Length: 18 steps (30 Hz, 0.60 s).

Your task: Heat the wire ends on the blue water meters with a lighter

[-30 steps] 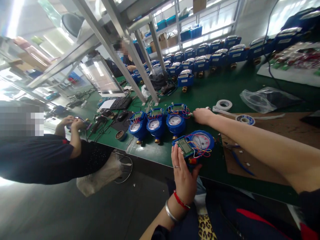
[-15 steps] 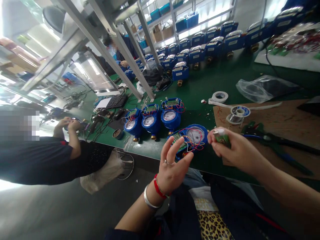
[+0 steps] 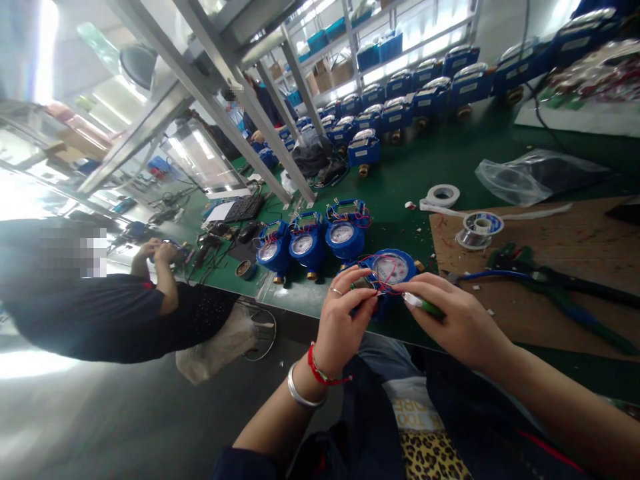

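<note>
A blue water meter (image 3: 395,265) with a round dial lies on the bench edge in front of me, its thin red and other coloured wires (image 3: 384,283) spilling over. My left hand (image 3: 347,310) is closed in a pinch on the wires at the meter's near side. Close beside it, my right hand (image 3: 445,310) has its fingertips at the same wires. It also grips a small green cylinder (image 3: 431,307) with a silvery-white end; its exact kind is unclear. My fingers cover much of the meter's open circuit compartment.
Three open blue meters (image 3: 306,245) stand to the left. On the right, a brown board (image 3: 530,267) bears a solder spool (image 3: 479,230) and green-handled cutters (image 3: 535,277). Behind are a tape roll (image 3: 443,196), a plastic bag (image 3: 535,177) and rows of meters. A co-worker (image 3: 125,293) sits at left.
My left hand has gone from spread fingers to a pinch on the wires. My right hand has moved left to the meter with the green cylinder, tilting it. The view has shifted slightly.
</note>
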Available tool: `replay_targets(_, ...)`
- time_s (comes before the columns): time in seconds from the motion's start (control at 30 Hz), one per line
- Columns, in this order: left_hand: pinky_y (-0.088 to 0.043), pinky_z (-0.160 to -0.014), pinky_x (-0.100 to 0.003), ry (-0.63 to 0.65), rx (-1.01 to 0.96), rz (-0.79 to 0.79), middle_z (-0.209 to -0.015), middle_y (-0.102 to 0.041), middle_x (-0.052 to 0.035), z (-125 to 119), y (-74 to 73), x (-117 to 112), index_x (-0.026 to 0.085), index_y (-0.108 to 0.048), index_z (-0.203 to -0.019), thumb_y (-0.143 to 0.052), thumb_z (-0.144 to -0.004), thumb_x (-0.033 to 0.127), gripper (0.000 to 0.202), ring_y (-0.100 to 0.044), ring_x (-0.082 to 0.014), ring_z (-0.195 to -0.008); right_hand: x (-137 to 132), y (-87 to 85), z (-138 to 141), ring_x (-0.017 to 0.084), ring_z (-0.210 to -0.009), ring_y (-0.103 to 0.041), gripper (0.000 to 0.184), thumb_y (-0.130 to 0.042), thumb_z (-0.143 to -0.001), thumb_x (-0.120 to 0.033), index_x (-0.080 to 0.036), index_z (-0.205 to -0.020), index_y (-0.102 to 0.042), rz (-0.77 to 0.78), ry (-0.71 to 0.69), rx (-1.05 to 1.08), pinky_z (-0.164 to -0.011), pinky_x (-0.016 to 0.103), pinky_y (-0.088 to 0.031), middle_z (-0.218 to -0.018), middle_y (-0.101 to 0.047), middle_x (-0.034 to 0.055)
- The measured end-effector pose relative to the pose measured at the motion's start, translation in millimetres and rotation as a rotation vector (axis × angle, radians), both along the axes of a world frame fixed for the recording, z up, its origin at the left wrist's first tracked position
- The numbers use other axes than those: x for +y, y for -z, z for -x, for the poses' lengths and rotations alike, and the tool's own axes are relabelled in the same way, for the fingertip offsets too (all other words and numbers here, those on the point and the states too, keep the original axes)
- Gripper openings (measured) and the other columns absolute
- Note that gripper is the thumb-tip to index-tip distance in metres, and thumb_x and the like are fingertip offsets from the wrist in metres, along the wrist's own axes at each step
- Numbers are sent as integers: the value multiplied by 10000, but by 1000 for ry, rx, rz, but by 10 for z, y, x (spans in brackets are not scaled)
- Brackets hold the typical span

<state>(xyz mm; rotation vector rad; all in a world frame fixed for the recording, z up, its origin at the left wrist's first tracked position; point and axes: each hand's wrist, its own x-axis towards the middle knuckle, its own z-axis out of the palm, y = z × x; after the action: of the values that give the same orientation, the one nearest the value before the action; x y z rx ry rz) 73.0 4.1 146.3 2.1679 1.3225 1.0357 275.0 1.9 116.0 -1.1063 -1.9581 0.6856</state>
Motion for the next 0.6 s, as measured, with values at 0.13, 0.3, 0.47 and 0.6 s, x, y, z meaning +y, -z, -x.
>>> replay_targets(0.13,-453,-1032,-423,-7,-153,195,-1231,-636,-86,1,-40,5,186,-717,-911,-581,-889,184,138,-571,-233,-1173,108,31,61,200,-961,-601,317,-526,-889,-267,-236,-1194,-605,-55,-33,-36,-844,329,-500,-1080,-597,80)
replay_targets(0.3,-487,-976,-360,-65,-212,252,-1187,-649,-89,9,-54,1,169,-715,-883,-561,-904,202,159,-610,-206,-1103,259,96,83,197,-909,-580,221,-542,-898,-263,-232,-1084,-657,-95,-47,-51,-782,336,-486,-1017,-594,64)
replay_targets(0.47,-502,-965,-372,-151,-80,-42,-1200,-597,-96,1,49,-26,176,-614,-1054,-543,-896,134,179,-587,-188,-1111,312,108,44,187,-928,-573,179,-535,-916,-296,-225,-1021,-661,-64,-80,-26,-812,332,-472,-1019,-597,52)
replay_targets(0.6,-433,-1056,-473,-27,175,-300,-1395,-445,-93,-4,72,-12,224,-617,-1075,-488,-888,61,280,-435,-236,-1305,308,121,14,177,-975,-568,184,-560,-909,-278,-218,-1062,-643,-52,-110,5,-862,315,-460,-1076,-594,51)
